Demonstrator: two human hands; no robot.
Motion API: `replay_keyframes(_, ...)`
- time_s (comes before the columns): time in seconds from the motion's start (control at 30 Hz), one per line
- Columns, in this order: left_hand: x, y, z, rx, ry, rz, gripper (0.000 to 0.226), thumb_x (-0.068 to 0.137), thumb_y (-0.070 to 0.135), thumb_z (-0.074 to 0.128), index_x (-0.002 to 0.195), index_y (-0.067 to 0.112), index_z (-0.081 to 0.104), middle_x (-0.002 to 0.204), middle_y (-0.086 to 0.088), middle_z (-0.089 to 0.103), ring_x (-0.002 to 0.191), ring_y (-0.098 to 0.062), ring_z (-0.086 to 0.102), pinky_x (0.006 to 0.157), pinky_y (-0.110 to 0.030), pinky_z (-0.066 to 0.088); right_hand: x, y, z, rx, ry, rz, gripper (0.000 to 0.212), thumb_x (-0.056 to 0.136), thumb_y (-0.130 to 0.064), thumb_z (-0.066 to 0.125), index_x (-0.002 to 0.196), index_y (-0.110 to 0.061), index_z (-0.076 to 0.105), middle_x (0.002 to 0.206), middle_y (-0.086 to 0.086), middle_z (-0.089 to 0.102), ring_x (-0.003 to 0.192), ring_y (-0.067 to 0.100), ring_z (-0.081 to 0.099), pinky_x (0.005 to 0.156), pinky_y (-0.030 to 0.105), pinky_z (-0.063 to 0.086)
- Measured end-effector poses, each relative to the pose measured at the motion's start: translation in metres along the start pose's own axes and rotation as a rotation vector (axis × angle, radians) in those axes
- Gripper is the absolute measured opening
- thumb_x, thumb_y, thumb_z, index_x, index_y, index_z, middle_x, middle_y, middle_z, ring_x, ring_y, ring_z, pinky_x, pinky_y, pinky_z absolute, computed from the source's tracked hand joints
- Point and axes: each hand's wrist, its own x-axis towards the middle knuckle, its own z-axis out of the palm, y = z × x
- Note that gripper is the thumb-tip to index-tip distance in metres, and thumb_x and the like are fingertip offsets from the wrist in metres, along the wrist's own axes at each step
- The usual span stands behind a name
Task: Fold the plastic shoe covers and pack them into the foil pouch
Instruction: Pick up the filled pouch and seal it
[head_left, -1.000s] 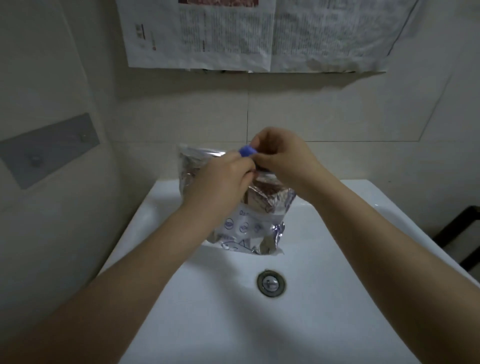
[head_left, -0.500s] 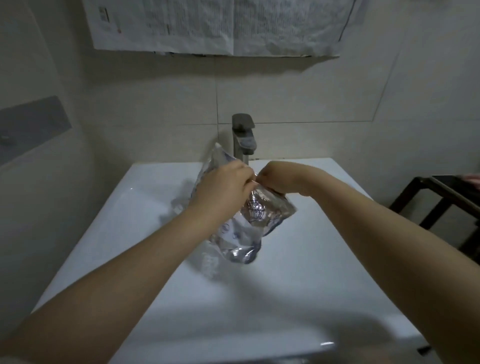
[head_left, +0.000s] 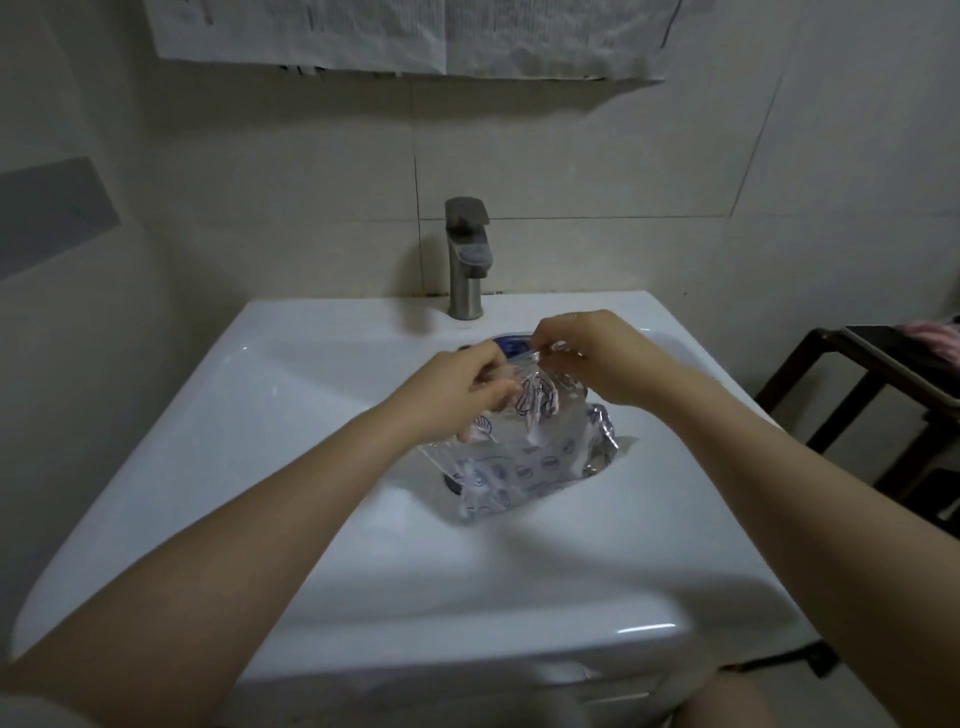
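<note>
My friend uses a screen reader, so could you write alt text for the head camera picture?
Two bare hands, the left hand and right hand, hold a crinkled foil pouch by its top edge above a white sink. Something blue shows at the pouch mouth. A grey tap stands behind, against a tiled wall.

1. My left hand (head_left: 462, 387) and right hand (head_left: 597, 358) meet over the middle of the white ceramic basin (head_left: 218, 426), left hand on the left.
2. Between and below them hangs the crinkled silver foil pouch (head_left: 524, 462), its lower end in the bowl.
3. The grey metal tap (head_left: 466, 260) stands behind the pouch, on the basin's back ledge.
4. A dark wooden rack (head_left: 852, 384) stands right of the basin.
5. Printed paper sheets (head_left: 395, 31) hang on the wall above the tap.
</note>
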Motion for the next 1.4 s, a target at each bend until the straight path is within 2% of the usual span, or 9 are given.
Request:
replay_keyframes(0.2, -0.005, -0.009, 0.006, 0.060, -0.426, -0.339, 0.022, 0.094, 0.037, 0.049, 0.106, 0.019, 0.054, 0.095, -0.009, 0.065, 0.058, -0.019, 0.069, 0.044, -0.021, 0.039, -0.003, 0.009, -0.001, -0.118, -0.029, -0.135, 0.016, 0.083, 0.002, 0.061, 0.094, -0.003, 0.072, 0.097, 0.011, 0.067, 0.084, 0.026, 0.061, 0.073, 0.019, 0.035)
replay_keyframes(0.4, -0.006, -0.025, -0.002, -0.026, 0.475, -0.170, 0.008, 0.084, 0.015, 0.063, 0.084, 0.021, 0.059, 0.092, 0.002, 0.062, 0.067, -0.013, 0.055, 0.065, -0.025, 0.043, -0.014, 0.030, -0.008, 0.168, 0.128, 0.124, 0.043, 0.082, 0.007, 0.061, 0.118, -0.016, 0.062, 0.109, -0.005, 0.054, 0.085, 0.013, 0.055, 0.079, 0.020, 0.043)
replay_keyframes(0.5, -0.007, -0.043, 0.002, 0.076, 0.548, -0.194, 0.011, 0.082, 0.017, 0.067, 0.085, 0.020, 0.057, 0.109, -0.005, 0.055, 0.097, -0.020, 0.053, 0.085, -0.028, 0.039, -0.022, 0.033, -0.003, 0.594, 0.159, 0.287, 0.040, 0.080, 0.013, 0.059, 0.114, -0.009, 0.061, 0.084, 0.000, 0.061, 0.071, 0.010, 0.059, 0.076, 0.024, 0.051)
replay_keyframes(0.63, -0.011, -0.051, 0.013, -0.581, 0.317, -0.517, 0.068, 0.079, 0.051, 0.064, 0.133, 0.019, 0.039, 0.134, 0.004, 0.042, 0.119, -0.017, 0.044, 0.100, -0.030, 0.035, -0.024, 0.029, 0.014, 1.156, 0.353, 0.453, 0.021, 0.087, 0.006, 0.054, 0.086, -0.012, 0.062, 0.066, 0.001, 0.057, 0.055, 0.010, 0.053, 0.054, 0.020, 0.045)
replay_keyframes(0.73, -0.016, -0.056, 0.013, -1.018, 0.126, -0.497, 0.070, 0.081, 0.065, 0.042, 0.128, 0.012, 0.044, 0.130, -0.006, 0.053, 0.111, -0.022, 0.056, 0.091, -0.038, 0.048, -0.019, 0.027, 0.025, 1.356, 0.402, 0.583, 0.014, 0.091, -0.003, 0.053, 0.084, -0.013, 0.061, 0.065, 0.001, 0.059, 0.056, 0.013, 0.052, 0.050, 0.023, 0.043)
replay_keyframes(0.87, -0.017, -0.059, 0.010, -1.426, 0.074, -0.244, 0.099, 0.036, 0.081, 0.067, 0.109, 0.013, 0.068, 0.114, -0.012, 0.067, 0.104, -0.026, 0.065, 0.084, -0.037, 0.055, -0.006, 0.033, 0.036, 1.483, 0.561, 0.809, 0.012, 0.091, -0.002, 0.052, 0.095, -0.008, 0.062, 0.070, 0.002, 0.061, 0.056, 0.011, 0.055, 0.049, 0.020, 0.045)
replay_keyframes(1.1, -0.007, -0.065, 0.025, -0.799, 0.378, -0.463, 0.021, 0.092, 0.026, 0.056, 0.074, 0.017, 0.060, 0.069, -0.006, 0.061, 0.073, -0.025, 0.057, 0.071, -0.037, 0.046, -0.006, 0.039, 0.052, 1.597, 0.563, 0.907, 0.016, 0.092, -0.004, 0.049, 0.079, -0.005, 0.058, 0.071, 0.007, 0.055, 0.061, 0.016, 0.053, 0.061, 0.029, 0.049)
replay_keyframes(1.3, -0.002, -0.056, 0.020, -0.622, 0.420, -0.432, 0.017, 0.095, 0.024, 0.053, 0.084, 0.015, 0.063, 0.073, -0.006, 0.059, 0.075, -0.023, 0.057, 0.074, -0.036, 0.049, -0.009, 0.052, 0.041, 1.008, 0.658, 0.765, 0.015, 0.086, -0.002, 0.055, 0.080, -0.014, 0.062, 0.076, 0.004, 0.059, 0.066, 0.015, 0.053, 0.062, 0.028, 0.045)
replay_keyframes(1.4, -0.008, -0.054, 0.021, -0.492, 0.410, -0.397, 0.020, 0.095, 0.024, 0.052, 0.081, 0.011, 0.060, 0.063, -0.004, 0.055, 0.054, -0.010, 0.054, 0.051, -0.020, 0.041, -0.013, 0.044, 0.041, 0.432, 0.591, 0.646, 0.026, 0.083, -0.006, 0.061, 0.109, -0.011, 0.062, 0.106, 0.008, 0.063, 0.098, 0.022, 0.056, 0.089, 0.028, 0.042)
